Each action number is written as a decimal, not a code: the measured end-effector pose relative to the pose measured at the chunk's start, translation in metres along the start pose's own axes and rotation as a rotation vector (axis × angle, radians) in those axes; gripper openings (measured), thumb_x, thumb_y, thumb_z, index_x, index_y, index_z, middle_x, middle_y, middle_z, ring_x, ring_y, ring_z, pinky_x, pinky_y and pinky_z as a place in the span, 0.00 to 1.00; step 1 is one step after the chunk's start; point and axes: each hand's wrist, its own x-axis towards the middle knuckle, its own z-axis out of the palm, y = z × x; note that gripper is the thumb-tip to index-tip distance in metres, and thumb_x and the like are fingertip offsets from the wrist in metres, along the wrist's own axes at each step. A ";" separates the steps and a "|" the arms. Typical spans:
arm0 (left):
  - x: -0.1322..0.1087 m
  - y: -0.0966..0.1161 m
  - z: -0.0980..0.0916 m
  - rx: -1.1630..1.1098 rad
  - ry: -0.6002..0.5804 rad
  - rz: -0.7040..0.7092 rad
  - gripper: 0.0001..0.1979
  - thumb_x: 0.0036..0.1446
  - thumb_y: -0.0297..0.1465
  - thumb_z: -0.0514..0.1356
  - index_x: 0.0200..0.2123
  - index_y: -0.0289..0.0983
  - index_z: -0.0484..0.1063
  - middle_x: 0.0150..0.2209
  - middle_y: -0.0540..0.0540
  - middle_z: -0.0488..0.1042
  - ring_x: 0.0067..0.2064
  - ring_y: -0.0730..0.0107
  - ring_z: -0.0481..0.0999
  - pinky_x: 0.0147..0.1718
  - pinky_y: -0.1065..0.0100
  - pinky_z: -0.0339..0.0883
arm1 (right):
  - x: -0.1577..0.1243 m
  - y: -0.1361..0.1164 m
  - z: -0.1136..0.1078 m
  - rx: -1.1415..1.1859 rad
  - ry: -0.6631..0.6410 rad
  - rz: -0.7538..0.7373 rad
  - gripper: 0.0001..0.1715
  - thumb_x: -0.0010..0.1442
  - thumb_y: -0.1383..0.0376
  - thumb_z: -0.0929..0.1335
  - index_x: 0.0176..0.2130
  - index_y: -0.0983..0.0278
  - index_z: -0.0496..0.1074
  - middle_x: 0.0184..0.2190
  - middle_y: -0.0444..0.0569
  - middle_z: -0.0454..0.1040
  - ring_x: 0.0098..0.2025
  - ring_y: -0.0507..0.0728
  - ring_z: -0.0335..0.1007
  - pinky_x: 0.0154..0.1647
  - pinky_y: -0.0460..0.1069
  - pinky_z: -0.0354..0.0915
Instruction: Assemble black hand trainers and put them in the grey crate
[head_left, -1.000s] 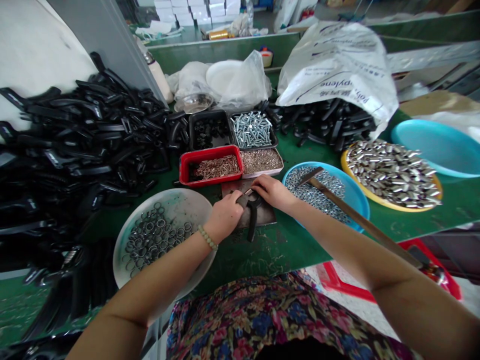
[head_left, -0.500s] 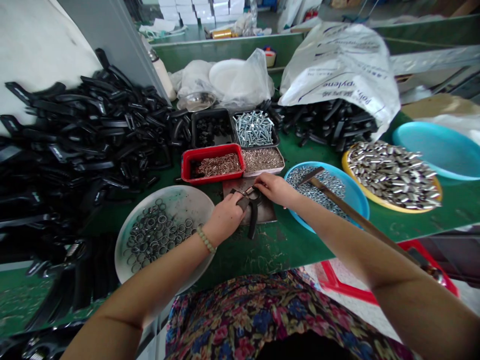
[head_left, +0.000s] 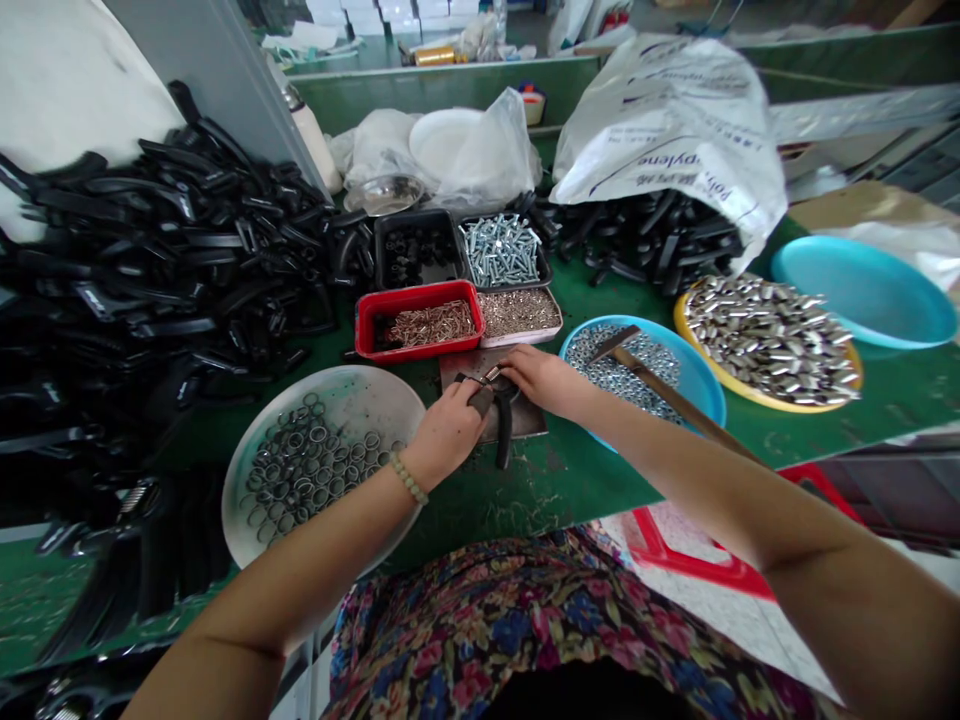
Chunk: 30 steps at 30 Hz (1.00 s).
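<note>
My left hand (head_left: pixel 447 431) is closed around the top of a black plastic handle part (head_left: pixel 502 428) that rests on a small metal plate (head_left: pixel 525 418) on the green bench. My right hand (head_left: pixel 546 379) meets it from the right, fingers pinched at the part's head, where a small metal piece (head_left: pixel 491 375) shows. What the right fingers hold is too small to name. A bead bracelet is on my left wrist.
A white dish of metal rings (head_left: pixel 315 462) sits left of my hands. Red tray (head_left: pixel 417 326), trays of screws (head_left: pixel 501 250), a blue bowl of washers (head_left: pixel 651 366) with a hammer (head_left: pixel 664 388) across it and a yellow dish of metal pins (head_left: pixel 768 338) surround them. Black handles (head_left: pixel 165 270) pile at left.
Both hands stay together on the black part; the right fingers have shifted slightly at its head. The camera has tilted a little.
</note>
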 end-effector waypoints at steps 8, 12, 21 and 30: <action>0.000 -0.001 0.002 -0.041 -0.035 0.010 0.13 0.63 0.30 0.50 0.47 0.34 0.69 0.48 0.41 0.67 0.48 0.61 0.66 0.49 0.62 0.65 | -0.124 0.073 -0.050 -0.464 0.029 0.635 0.26 0.61 0.56 0.62 0.53 0.69 0.67 0.44 0.63 0.72 0.47 0.70 0.68 0.44 0.63 0.64; 0.000 -0.001 0.002 -0.037 -0.045 -0.022 0.13 0.63 0.30 0.50 0.47 0.35 0.69 0.48 0.41 0.67 0.48 0.61 0.67 0.48 0.62 0.65 | -0.136 0.058 -0.043 -0.422 0.003 0.684 0.24 0.64 0.60 0.57 0.56 0.68 0.64 0.44 0.64 0.73 0.40 0.67 0.73 0.37 0.60 0.68; -0.002 -0.002 0.003 -0.031 -0.036 -0.054 0.15 0.63 0.32 0.51 0.51 0.37 0.65 0.46 0.41 0.67 0.45 0.62 0.68 0.44 0.62 0.67 | -0.070 -0.049 -0.042 0.117 0.136 0.371 0.28 0.67 0.61 0.55 0.64 0.60 0.53 0.48 0.54 0.75 0.44 0.62 0.75 0.41 0.55 0.72; -0.002 -0.004 0.000 -0.063 -0.071 -0.044 0.14 0.62 0.29 0.51 0.50 0.38 0.66 0.47 0.42 0.67 0.45 0.62 0.68 0.43 0.63 0.68 | -0.058 -0.051 -0.042 0.056 0.119 0.406 0.28 0.67 0.62 0.55 0.65 0.61 0.52 0.40 0.53 0.78 0.35 0.60 0.77 0.32 0.52 0.71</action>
